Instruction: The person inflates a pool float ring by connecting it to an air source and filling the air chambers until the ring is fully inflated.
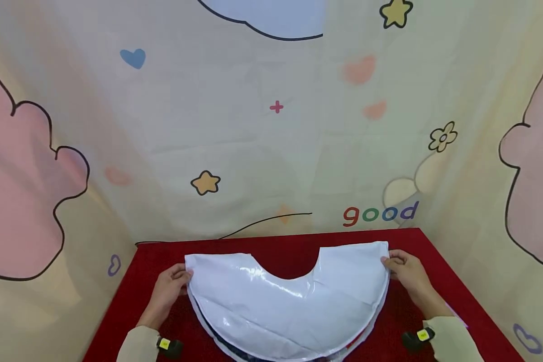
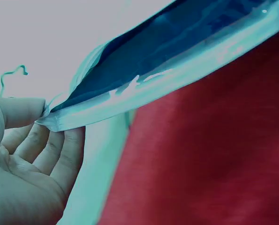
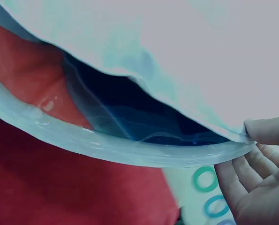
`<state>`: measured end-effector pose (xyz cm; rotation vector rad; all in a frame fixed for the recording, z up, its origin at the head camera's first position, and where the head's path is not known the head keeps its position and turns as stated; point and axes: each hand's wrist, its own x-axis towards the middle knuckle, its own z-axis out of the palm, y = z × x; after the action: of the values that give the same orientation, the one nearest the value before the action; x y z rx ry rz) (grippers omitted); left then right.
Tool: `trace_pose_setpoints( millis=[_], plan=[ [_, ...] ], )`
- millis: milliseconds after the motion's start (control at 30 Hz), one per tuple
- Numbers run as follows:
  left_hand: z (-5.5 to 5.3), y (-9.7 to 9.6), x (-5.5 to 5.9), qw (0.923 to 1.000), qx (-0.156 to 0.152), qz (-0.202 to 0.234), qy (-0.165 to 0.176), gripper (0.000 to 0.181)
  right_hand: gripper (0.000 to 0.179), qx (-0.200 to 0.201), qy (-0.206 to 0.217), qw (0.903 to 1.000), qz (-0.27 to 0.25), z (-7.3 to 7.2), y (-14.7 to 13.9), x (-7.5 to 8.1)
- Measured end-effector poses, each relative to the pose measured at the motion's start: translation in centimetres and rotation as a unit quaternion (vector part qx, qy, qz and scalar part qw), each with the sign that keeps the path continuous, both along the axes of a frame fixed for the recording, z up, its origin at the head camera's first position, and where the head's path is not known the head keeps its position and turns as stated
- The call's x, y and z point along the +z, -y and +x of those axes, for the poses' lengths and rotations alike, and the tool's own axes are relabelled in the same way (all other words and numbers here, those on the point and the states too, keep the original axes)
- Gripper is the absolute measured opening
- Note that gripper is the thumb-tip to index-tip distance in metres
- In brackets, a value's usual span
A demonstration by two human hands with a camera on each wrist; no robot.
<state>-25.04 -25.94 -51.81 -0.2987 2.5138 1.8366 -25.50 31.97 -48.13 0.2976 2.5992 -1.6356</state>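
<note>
A shiny white plastic sheet, which looks like a deflated swim ring (image 1: 289, 311) folded in half, hangs as a half-ring over the red table in the head view. Its curved notch faces up. My left hand (image 1: 168, 285) pinches its upper left corner between thumb and fingers. At the opposite corner my right hand (image 1: 409, 274) pinches the edge the same way. Below, the two layers gape apart. Dark blue and a pale rim show inside in the left wrist view, beside the left fingers (image 2: 66, 157). Red and dark blue show within in the right wrist view, near the right thumb (image 3: 267, 130).
Under the plastic lies a red table cover (image 1: 285, 241), its back edge against a pale printed curtain (image 1: 262, 151). Printed side curtains flank the table on left and right. A small purple strip (image 1: 457, 314) shows near the right sleeve.
</note>
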Motion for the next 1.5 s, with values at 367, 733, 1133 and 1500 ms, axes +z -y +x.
trace_pose_setpoints(
  millis=[367,733,1133,1500],
  plan=[
    [-2.0,-0.4,7.6,0.9963,0.017,0.018,-0.083,0.042,0.037,-0.042,-0.133,0.9897,-0.03,-2.7,0.9,6.8],
    [-1.3,-1.3,5.9,0.9864,0.076,0.009,-0.146,0.025,0.039,-0.106,-0.178,0.9768,-0.055,-1.3,0.9,6.1],
    [3.6,-0.8,0.4,0.9968,0.04,0.02,-0.066,0.037,0.042,-0.102,-0.109,0.9888,0.004,3.8,0.5,1.6],
    [6.5,0.0,-2.5,0.9901,0.011,0.124,0.065,0.038,0.049,-0.033,-0.125,0.9915,0.01,7.1,-1.0,-2.7]
  ],
)
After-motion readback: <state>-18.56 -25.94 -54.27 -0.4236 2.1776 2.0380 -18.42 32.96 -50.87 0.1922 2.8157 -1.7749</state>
